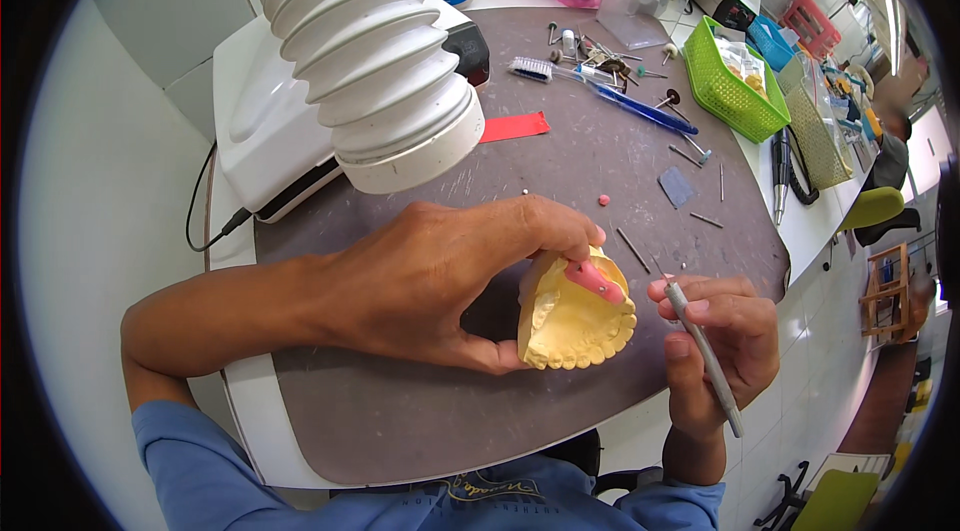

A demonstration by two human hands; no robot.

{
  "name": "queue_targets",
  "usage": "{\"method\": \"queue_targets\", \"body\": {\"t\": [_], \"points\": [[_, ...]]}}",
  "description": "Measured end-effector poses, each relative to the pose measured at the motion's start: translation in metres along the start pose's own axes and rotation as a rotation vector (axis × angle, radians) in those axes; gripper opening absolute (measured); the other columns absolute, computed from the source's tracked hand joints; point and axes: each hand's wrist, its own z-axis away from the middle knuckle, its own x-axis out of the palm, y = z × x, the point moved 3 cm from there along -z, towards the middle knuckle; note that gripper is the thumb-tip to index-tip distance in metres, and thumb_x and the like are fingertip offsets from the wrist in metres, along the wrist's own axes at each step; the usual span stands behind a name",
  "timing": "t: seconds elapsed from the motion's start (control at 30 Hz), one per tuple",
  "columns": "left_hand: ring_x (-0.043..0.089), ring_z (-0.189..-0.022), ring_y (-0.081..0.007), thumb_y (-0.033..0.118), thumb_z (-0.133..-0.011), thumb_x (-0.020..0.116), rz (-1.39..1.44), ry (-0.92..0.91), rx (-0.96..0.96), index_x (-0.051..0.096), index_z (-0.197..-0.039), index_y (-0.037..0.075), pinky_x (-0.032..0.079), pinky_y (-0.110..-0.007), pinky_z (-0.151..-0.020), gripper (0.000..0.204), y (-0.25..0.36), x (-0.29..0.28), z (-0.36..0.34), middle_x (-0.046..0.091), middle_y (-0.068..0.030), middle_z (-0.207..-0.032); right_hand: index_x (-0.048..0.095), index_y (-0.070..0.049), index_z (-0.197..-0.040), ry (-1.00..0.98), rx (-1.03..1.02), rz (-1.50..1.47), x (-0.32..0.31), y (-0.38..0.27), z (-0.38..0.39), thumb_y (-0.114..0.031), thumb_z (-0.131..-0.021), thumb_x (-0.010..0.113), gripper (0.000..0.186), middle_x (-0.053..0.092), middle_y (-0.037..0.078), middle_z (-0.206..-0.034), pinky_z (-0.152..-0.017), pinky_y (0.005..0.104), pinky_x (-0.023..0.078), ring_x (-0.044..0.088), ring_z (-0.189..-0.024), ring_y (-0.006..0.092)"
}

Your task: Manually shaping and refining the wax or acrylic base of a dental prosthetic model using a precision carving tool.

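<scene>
In the middle of the head view, my left hand [450,281] grips a yellow plaster dental cast [575,326], thumb at its lower left and fingertips at its top. A pink piece [600,283] with a small metal dot sits on the cast, just beside those fingertips. To the right, my right hand [725,351] is closed around a grey metal handle [710,366] with a thin tip pointing up-left, apart from the cast. A small pink bit [604,200] and a thin metal rod [633,249] lie on the grey mat [430,421] above the cast.
A white corrugated hose [370,111] hangs over a white machine [260,131]. Burs, a brush [530,69] and a green basket [735,86] occupy the back right, beside a corded handpiece [781,176]. A person [888,151] is at the far right, near green chairs [840,501].
</scene>
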Motion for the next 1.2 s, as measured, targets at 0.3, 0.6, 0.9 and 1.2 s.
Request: {"method": "queue_targets", "body": {"t": [0.3, 0.6, 0.9, 1.2], "points": [[0.07, -0.114, -0.0269, 0.015, -0.069, 0.093, -0.021, -0.036, -0.01, 0.056, -0.125, 0.005, 0.061, -0.035, -0.094, 0.068, -0.001, 0.001, 0.0, 0.065, -0.0143, -0.133, 0.062, 0.001, -0.107, -0.002, 0.028, 0.021, -0.001, 0.001, 0.002, 0.004, -0.083, 0.074, 0.027, 0.073, 0.019, -0.092, -0.088, 0.0417, 0.058, 0.073, -0.089, 0.0275], [0.071, -0.113, -0.0302, 0.015, -0.071, 0.094, -0.004, -0.065, -0.071, 0.046, -0.124, 0.005, 0.062, -0.039, -0.093, 0.073, -0.003, 0.003, 0.002, 0.064, -0.02, -0.134, 0.062, 0.001, -0.11, 0.014, 0.01, 0.014, 0.0, 0.001, 0.003, 0.001, -0.085, 0.074, 0.027, 0.073, 0.018, -0.094, -0.085, 0.0381, 0.058, 0.073, -0.091, 0.0264], [0.074, -0.106, -0.033, 0.018, -0.07, 0.096, -0.083, 0.025, 0.077, 0.046, -0.122, 0.002, 0.062, -0.039, -0.087, 0.074, 0.001, 0.004, 0.004, 0.069, -0.0249, -0.124, 0.075, -0.003, -0.103, -0.138, 0.016, 0.344, 0.02, -0.02, -0.03, -0.007, -0.074, 0.086, 0.031, 0.068, 0.016, -0.094, -0.068, 0.0329, 0.057, 0.069, -0.079, 0.023], [0.076, -0.098, -0.0387, 0.018, -0.072, 0.095, -0.089, 0.094, 0.207, 0.042, -0.12, 0.0, 0.064, -0.039, -0.076, 0.073, 0.002, 0.008, 0.004, 0.069, -0.0333, -0.114, 0.075, -0.008, -0.096, -0.184, 0.046, 0.44, 0.036, -0.018, -0.038, -0.007, -0.069, 0.088, 0.03, 0.064, 0.011, -0.087, -0.059, 0.0325, 0.053, 0.067, -0.069, 0.0215]]}}
